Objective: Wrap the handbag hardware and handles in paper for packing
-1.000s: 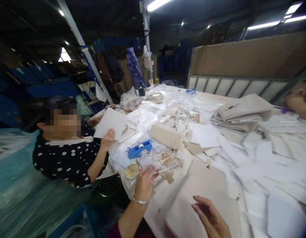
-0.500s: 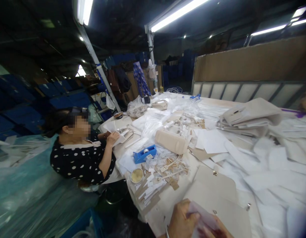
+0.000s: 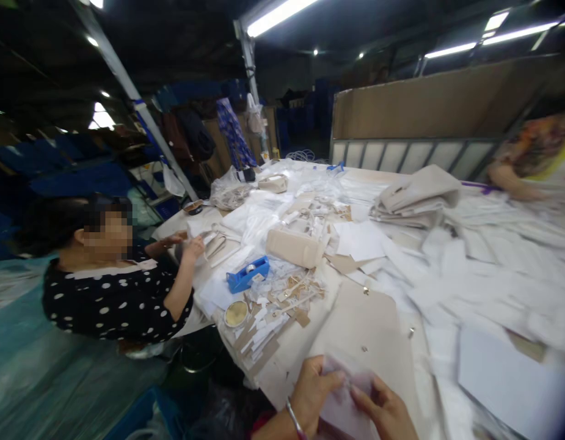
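Both hands at bottom edge, close together. Left hand (image 3: 315, 391) with a thin bracelet on the wrist pinches a small translucent whitish plastic sheet (image 3: 344, 403); right hand (image 3: 385, 410) has fingers closed on the same sheet from the other side. Sheet is held low, just over the near end of a flat beige leather bag panel (image 3: 364, 324) with small metal studs.

Around: left of the panel, a scatter of white and tan paper tags (image 3: 273, 318), a round shallow tin of yellowish paste (image 3: 236, 313), then a blue plastic tape dispenser (image 3: 248, 274). Behind that, a beige boxy handbag (image 3: 295, 247) lying on its side, and clear plastic bags (image 3: 264, 220). Loose white paper sheets (image 3: 470, 287) cover the right side; a folded stack of beige bag pieces (image 3: 419, 195) sits farther back. Nothing lies between the hands and the panel.

A seated person in a black white-dotted top (image 3: 112, 299) works at the left edge of the table, hand (image 3: 193, 247) near small parts. Another person's arm (image 3: 511, 183) shows far right.

Surface: big cluttered pale worktable (image 3: 291, 354). Room: dim warehouse, strip lights (image 3: 277, 11) overhead, blue crates (image 3: 80, 177) stacked left, brown cardboard wall (image 3: 424, 104) behind.
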Tool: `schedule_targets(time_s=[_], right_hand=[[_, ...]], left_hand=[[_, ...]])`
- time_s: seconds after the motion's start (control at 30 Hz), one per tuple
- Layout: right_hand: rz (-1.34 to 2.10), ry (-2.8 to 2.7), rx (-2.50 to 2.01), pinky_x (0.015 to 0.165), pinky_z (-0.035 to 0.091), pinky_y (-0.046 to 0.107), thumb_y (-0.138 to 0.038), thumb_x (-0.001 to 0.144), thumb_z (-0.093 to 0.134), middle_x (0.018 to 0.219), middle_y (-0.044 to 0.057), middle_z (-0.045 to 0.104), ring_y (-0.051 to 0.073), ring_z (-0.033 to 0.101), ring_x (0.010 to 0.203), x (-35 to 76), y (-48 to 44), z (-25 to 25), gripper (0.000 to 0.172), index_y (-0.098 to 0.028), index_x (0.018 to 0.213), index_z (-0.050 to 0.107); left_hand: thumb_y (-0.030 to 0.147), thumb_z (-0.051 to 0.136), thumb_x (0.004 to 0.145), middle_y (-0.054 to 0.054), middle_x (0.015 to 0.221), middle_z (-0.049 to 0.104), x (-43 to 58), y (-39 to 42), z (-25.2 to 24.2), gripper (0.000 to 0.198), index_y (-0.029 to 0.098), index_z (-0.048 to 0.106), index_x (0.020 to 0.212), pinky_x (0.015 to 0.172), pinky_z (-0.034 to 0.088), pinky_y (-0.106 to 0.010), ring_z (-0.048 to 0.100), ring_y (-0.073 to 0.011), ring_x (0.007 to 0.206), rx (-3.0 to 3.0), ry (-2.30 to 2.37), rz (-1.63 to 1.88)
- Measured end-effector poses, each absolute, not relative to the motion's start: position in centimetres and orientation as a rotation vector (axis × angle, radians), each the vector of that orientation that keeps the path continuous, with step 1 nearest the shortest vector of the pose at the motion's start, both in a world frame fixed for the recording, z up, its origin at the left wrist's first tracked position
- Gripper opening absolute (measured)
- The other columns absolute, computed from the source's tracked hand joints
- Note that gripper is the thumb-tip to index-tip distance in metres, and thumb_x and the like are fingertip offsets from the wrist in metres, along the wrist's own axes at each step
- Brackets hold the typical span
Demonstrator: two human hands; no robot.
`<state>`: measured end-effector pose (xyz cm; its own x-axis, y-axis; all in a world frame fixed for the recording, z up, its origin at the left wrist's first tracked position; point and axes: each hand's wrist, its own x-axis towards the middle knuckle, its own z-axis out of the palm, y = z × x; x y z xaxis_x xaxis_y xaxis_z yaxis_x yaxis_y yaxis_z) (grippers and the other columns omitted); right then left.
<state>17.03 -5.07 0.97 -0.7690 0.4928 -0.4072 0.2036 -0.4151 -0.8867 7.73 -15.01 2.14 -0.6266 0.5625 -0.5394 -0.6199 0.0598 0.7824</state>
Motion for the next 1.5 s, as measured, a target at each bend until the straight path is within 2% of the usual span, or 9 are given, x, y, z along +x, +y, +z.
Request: schedule_targets(time_s=[0.17,0.27,0.37,0.83,1.1,1.27,1.37,1.43,1.5], right_hand=[[2.301,-1.471,-0.965,0.061,0.050,0.029,-0.039,0.056,0.076,0.068,0.002,0.066,0.019,0.061,0.066,17.5,-5.6,1.0,0.032,-0.018,0.076,0.064],[2.274,-1.451,-0.999,0.053,0.046,0.025,-0.037,0.056,0.075,0.057,-0.002,0.058,0.014,0.055,0.054,17.8,-5.6,0.7,0.028,-0.018,0.066,0.057],[2.243,-1.444,-1.063,0.047,0.043,0.023,-0.037,0.058,0.073,0.051,-0.005,0.052,0.010,0.048,0.045,18.3,-5.0,0.5,0.028,-0.018,0.066,0.054],[1.943,-1.473,-1.198,0.054,0.042,0.026,-0.036,0.070,0.066,0.060,-0.001,0.056,0.012,0.051,0.054,19.4,2.3,-0.4,0.021,-0.016,0.070,0.059],[1.872,-1.607,-1.200,0.047,0.036,0.023,-0.036,0.068,0.064,0.057,-0.001,0.053,0.010,0.045,0.048,14.1,7.0,-2.6,0.021,-0.016,0.067,0.058],[1.713,-1.732,-1.277,0.041,0.027,0.022,-0.046,0.073,0.054,0.049,-0.003,0.047,0.008,0.035,0.040,9.7,11.7,-4.6,0.032,-0.015,0.066,0.059],[1.464,-1.968,-1.370,0.049,0.037,0.024,-0.040,0.073,0.050,0.055,0.000,0.055,0.012,0.049,0.050,7.2,15.1,-6.4,0.028,-0.016,0.065,0.060],[1.252,-2.115,-1.473,0.061,0.043,0.026,-0.031,0.069,0.053,0.072,0.005,0.063,0.017,0.058,0.069,5.9,17.4,-7.6,0.018,-0.016,0.072,0.063],[1.123,-2.155,-1.583,0.071,0.044,0.028,-0.023,0.063,0.057,0.092,0.010,0.065,0.022,0.059,0.087,5.0,19.3,-8.8,0.026,-0.015,0.087,0.064]], left_hand=[[0.034,0.075,0.058,-0.006,0.065,0.066,7.7,-15.3,2.0,0.031,0.009,0.067,0.076,0.056,0.042,-0.025,0.056,-0.0143,0.056,-0.022,1.469,1.603],[0.034,0.076,0.060,-0.004,0.065,0.066,6.7,-15.1,1.8,0.030,0.010,0.068,0.076,0.057,0.042,-0.024,0.056,-0.0132,0.056,0.002,1.491,1.571],[0.033,0.076,0.061,-0.003,0.065,0.066,5.1,-14.6,1.4,0.029,0.010,0.068,0.076,0.055,0.042,-0.022,0.055,-0.0114,0.055,0.035,1.533,1.582],[0.028,0.080,0.052,-0.003,0.063,0.065,-0.4,-10.5,0.0,0.032,0.009,0.068,0.075,0.052,0.044,-0.023,0.057,-0.0115,0.052,-0.074,1.543,1.683],[0.030,0.079,0.053,-0.003,0.059,0.064,-1.2,-9.4,-0.8,0.031,0.009,0.067,0.072,0.049,0.042,-0.022,0.055,-0.0107,0.049,-0.102,1.532,1.649],[0.032,0.080,0.053,-0.003,0.063,0.065,-2.2,-8.7,-1.9,0.033,0.010,0.067,0.073,0.051,0.042,-0.022,0.055,-0.0109,0.052,-0.118,1.509,1.645],[0.033,0.080,0.053,-0.003,0.064,0.065,-3.2,-8.0,-2.7,0.034,0.010,0.067,0.074,0.052,0.042,-0.022,0.056,-0.0115,0.053,-0.129,1.511,1.631],[0.033,0.080,0.053,-0.004,0.065,0.066,-3.9,-7.5,-3.2,0.035,0.010,0.067,0.076,0.052,0.043,-0.022,0.057,-0.0118,0.054,-0.138,1.497,1.627],[0.033,0.080,0.054,-0.004,0.067,0.066,-4.5,-7.1,-3.5,0.035,0.010,0.067,0.077,0.053,0.044,-0.022,0.057,-0.0115,0.055,-0.151,1.480,1.636]])
